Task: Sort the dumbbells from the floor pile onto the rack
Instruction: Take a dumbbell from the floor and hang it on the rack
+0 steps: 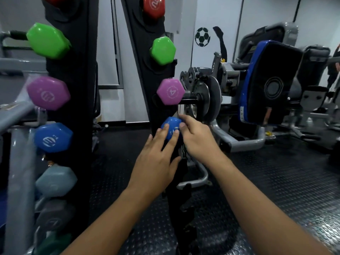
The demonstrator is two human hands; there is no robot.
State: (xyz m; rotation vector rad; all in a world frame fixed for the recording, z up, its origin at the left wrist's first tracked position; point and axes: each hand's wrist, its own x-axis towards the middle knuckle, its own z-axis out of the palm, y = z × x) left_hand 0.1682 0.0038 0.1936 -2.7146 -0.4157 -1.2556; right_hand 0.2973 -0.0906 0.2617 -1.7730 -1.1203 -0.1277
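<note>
Fingers [166,129] of the left hand [154,161] lie straight against the blue dumbbell [170,128]; the right hand [197,137] pinches its end, low on the right post of the black rack [147,74]. Above it sit a purple dumbbell [170,91] marked "4", then green [162,50] and red [153,5]. Studded black floor [276,181], grey machines [211,92], a football sticker [202,36]. The bottom-left weights are dim.

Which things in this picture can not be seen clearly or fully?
- Blue dumbbell: number covered by the left hand and right hand, head view.
- Top red dumbbell: cut by the upper edge.
- Lowest dumbbells on the rack: dark, blurred.
</note>
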